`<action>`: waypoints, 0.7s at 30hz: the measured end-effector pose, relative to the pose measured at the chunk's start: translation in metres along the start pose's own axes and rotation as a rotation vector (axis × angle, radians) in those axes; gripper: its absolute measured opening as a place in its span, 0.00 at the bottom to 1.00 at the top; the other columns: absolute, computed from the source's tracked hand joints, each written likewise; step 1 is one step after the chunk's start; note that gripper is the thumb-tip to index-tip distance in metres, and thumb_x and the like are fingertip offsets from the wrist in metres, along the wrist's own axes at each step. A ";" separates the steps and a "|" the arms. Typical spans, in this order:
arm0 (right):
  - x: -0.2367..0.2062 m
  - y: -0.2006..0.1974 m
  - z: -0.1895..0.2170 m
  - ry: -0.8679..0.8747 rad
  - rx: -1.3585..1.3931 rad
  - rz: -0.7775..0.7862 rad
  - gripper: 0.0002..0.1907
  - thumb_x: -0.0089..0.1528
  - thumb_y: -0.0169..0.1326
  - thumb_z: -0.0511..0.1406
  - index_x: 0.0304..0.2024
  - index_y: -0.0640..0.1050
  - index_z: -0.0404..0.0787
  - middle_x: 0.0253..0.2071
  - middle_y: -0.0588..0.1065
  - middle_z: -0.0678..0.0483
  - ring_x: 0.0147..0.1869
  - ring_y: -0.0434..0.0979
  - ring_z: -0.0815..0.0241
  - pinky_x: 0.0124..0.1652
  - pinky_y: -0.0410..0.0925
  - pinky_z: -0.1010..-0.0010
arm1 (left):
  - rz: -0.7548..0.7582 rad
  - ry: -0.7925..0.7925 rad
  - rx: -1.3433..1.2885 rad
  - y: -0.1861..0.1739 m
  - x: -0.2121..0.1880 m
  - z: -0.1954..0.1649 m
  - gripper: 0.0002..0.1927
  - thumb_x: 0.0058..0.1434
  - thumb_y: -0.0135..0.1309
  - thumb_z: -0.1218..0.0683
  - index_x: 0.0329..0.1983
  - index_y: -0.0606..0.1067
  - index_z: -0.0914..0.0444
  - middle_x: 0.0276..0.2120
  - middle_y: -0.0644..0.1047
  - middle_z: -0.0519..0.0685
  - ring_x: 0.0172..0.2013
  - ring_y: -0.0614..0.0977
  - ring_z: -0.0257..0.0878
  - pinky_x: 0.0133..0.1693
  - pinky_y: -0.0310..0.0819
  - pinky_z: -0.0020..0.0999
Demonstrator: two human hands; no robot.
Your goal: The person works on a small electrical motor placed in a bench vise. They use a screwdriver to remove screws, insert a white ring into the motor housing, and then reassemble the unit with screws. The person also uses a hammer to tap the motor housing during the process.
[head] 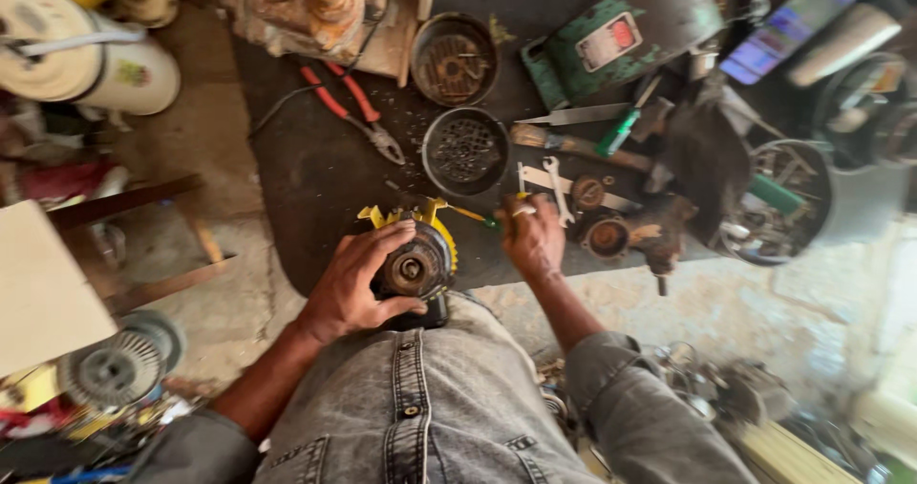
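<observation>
Your left hand (351, 283) wraps over the round, greasy end of a small motor unit (414, 267), fingers curled across its top and thumb hooked underneath, bracing it against your denim-clad knee (449, 350). A yellow housing (432, 218) juts from behind the unit at 12 o'clock. Your right hand (531, 239), at 3 o'clock from the motor, closes around what seems to be a screwdriver (473, 216) with a yellow shaft and green tip, though the blur makes the tool hard to confirm; its point angles back toward the yellow housing.

At 12 o'clock from your right hand lie two silver wrenches (557, 186) on a dark mat (315, 169). A round pan of small dark parts (465, 150) sits at 11 o'clock, a second rusty pan (454, 59) above it. Red-handled pliers (353, 111) rest at 10 o'clock from the motor. At 2 o'clock stands a green metal casing (621, 40), with a wooden-handled tool (573, 145) below it. A white container (86, 59) occupies the far 10 o'clock corner, and a finned grey wheel (115, 365) lies at 8 o'clock.
</observation>
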State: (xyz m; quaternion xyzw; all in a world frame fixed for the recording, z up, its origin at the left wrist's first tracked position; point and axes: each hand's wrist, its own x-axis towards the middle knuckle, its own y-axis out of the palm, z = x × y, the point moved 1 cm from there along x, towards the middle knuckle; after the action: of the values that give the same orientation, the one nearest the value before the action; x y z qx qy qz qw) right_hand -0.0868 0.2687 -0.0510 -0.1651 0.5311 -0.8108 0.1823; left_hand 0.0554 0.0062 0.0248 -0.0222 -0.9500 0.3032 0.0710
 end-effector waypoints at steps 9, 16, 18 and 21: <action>0.010 0.014 -0.018 0.196 -0.078 0.210 0.28 0.59 0.53 0.30 0.63 0.72 0.37 0.51 0.72 0.40 0.50 0.77 0.42 0.47 0.72 0.53 | -0.332 -0.164 0.120 0.035 -0.017 -0.023 0.50 0.43 0.75 0.36 0.65 0.67 0.60 0.62 0.72 0.53 0.63 0.74 0.51 0.62 0.64 0.48; -0.003 -0.098 0.014 0.322 0.412 0.278 0.14 0.64 0.57 0.37 0.51 0.82 0.40 0.35 0.82 0.46 0.36 0.83 0.54 0.37 0.74 0.60 | -0.110 -0.123 0.127 0.008 -0.011 -0.025 0.51 0.44 0.74 0.36 0.68 0.68 0.59 0.63 0.70 0.52 0.62 0.71 0.50 0.61 0.63 0.50; -0.017 -0.138 0.044 0.140 0.451 0.359 0.13 0.61 0.60 0.38 0.47 0.83 0.42 0.38 0.83 0.48 0.37 0.85 0.58 0.37 0.77 0.65 | -0.080 -0.007 0.179 -0.002 -0.004 -0.020 0.53 0.42 0.73 0.36 0.68 0.67 0.60 0.65 0.67 0.54 0.66 0.67 0.54 0.63 0.59 0.55; -0.025 -0.164 0.102 -0.071 0.376 0.370 0.09 0.59 0.62 0.37 0.41 0.84 0.42 0.38 0.82 0.48 0.38 0.84 0.52 0.37 0.77 0.62 | -0.019 0.097 0.117 -0.009 0.011 -0.010 0.56 0.40 0.72 0.34 0.69 0.65 0.62 0.69 0.64 0.60 0.69 0.64 0.56 0.65 0.55 0.58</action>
State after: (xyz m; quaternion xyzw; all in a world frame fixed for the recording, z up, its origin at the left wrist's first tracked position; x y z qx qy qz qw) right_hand -0.0373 0.2600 0.1371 -0.0569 0.3856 -0.8417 0.3736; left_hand 0.0462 0.0061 0.0394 -0.0239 -0.9263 0.3561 0.1211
